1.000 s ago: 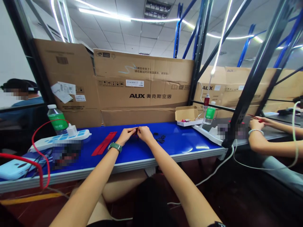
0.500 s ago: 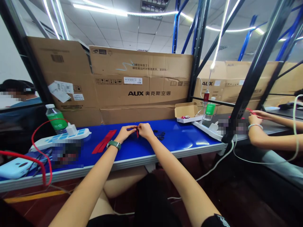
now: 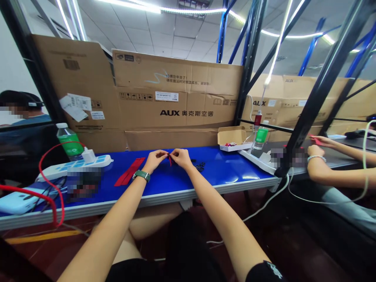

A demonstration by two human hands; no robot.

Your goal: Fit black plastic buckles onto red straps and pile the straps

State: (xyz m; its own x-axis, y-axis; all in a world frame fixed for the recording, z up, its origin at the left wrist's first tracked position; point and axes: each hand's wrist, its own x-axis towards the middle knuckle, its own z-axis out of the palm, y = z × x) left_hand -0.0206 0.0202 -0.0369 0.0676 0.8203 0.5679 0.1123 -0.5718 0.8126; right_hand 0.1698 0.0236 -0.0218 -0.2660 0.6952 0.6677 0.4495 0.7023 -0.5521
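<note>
Over the middle of the blue tabletop (image 3: 217, 164), my left hand (image 3: 156, 159) and my right hand (image 3: 181, 158) meet with fingertips pinched. Between them is a short strip of red ribbon (image 3: 170, 159), one end hanging down. Something small and dark shows at the fingertips, too small to make out. Left of my left hand, longer red ribbon strips (image 3: 130, 172) lie flat on the table. Several small black pieces (image 3: 200, 167) rest just right of my right hand, partly hidden by it.
A power strip (image 3: 73, 167), a green-labelled bottle (image 3: 69, 143) and a light blue device (image 3: 20, 201) with cables are at left. An open carton (image 3: 232, 139) stands at back right. Cardboard (image 3: 182, 98) walls the back. Beyond the black post (image 3: 305, 94), a co-worker's hands (image 3: 317, 147) hold red material.
The view has shifted slightly. My right hand has turned, its fingers now showing more, and the fingertips of both hands are slightly apart with the red ribbon between them.
</note>
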